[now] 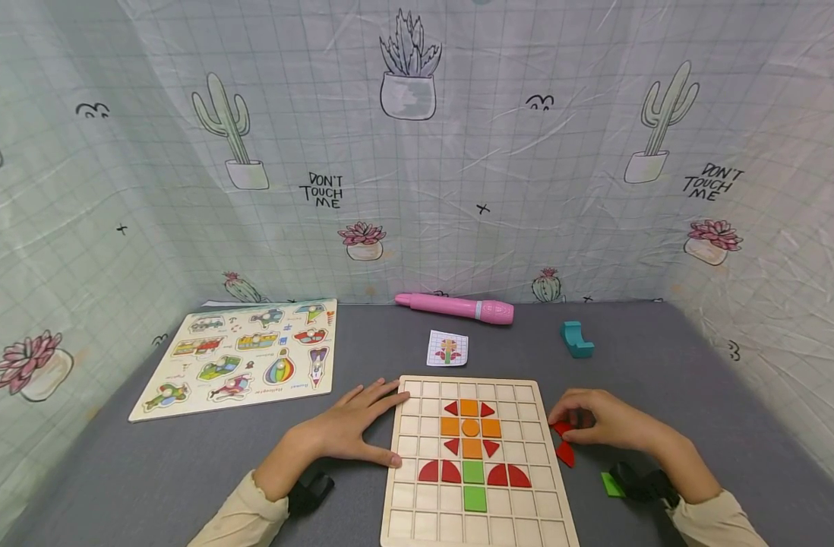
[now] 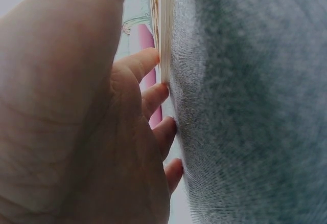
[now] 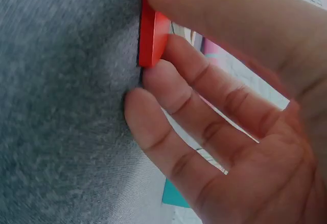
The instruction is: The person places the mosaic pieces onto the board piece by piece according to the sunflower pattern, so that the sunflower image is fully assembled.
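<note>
A wooden grid board (image 1: pixel 424 524) lies in front of me with flat coloured pieces in its cells. They include an orange circle (image 1: pixel 470 428), orange squares, red triangles, green squares (image 1: pixel 475 498) and red quarter circles (image 1: pixel 519 476). My left hand (image 1: pixel 362 422) has its fingers spread, and its thumb and fingertips touch the board's left edge. Just right of the board, my right hand (image 1: pixel 604 418) pinches a red piece (image 3: pixel 148 35) with a curved side, low at the table surface. Another red piece (image 1: pixel 565 454) lies beside that hand. A green piece (image 1: pixel 612 485) is partly hidden by the right wrist strap.
Behind the board lies a small card (image 1: pixel 447 348) printed with a coloured pattern. A pink pen-shaped object (image 1: pixel 454 306) is at the back, a teal block (image 1: pixel 576 339) at the back right. A vehicle picture puzzle (image 1: pixel 253 365) lies left. Printed curtains (image 1: pixel 424 167) surround the table.
</note>
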Demonstrator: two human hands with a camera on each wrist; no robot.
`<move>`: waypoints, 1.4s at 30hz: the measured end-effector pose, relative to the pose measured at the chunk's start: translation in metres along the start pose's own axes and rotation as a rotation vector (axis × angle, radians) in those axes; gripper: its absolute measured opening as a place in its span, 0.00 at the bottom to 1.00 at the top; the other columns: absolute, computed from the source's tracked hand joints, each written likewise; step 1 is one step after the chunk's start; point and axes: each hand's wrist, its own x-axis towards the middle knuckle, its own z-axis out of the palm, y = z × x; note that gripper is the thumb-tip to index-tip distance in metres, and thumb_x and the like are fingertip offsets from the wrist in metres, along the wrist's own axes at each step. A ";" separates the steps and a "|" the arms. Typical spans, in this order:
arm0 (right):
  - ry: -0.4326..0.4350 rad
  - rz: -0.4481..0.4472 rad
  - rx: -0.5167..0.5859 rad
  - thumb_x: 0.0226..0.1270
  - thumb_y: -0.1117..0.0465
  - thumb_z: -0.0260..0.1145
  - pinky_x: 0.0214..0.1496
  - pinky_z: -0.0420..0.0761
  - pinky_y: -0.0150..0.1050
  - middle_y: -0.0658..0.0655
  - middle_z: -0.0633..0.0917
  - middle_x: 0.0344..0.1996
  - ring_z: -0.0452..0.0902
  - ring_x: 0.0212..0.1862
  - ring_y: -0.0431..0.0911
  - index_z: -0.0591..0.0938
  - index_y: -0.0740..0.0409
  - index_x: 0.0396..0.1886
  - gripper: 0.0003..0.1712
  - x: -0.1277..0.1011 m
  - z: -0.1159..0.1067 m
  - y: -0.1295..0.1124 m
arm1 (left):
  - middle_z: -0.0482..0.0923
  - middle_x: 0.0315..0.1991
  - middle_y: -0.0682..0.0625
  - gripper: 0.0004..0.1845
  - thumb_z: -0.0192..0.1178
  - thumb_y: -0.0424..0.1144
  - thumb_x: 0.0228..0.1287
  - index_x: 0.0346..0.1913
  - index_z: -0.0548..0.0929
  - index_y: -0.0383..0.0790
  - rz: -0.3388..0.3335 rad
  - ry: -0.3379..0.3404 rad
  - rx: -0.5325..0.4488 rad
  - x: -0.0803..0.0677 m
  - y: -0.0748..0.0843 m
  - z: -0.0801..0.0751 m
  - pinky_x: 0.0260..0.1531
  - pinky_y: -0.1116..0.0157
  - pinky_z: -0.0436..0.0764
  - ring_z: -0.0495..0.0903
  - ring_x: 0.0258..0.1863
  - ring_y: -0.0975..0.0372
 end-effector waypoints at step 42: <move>-0.007 -0.075 0.080 0.63 0.68 0.69 0.31 0.82 0.33 0.59 0.79 0.41 0.76 0.31 0.37 0.82 0.63 0.44 0.10 -0.001 -0.006 -0.016 | 0.48 0.78 0.45 0.51 0.68 0.62 0.54 0.77 0.57 0.48 0.005 -0.006 -0.006 0.000 -0.001 0.000 0.72 0.41 0.44 0.45 0.77 0.46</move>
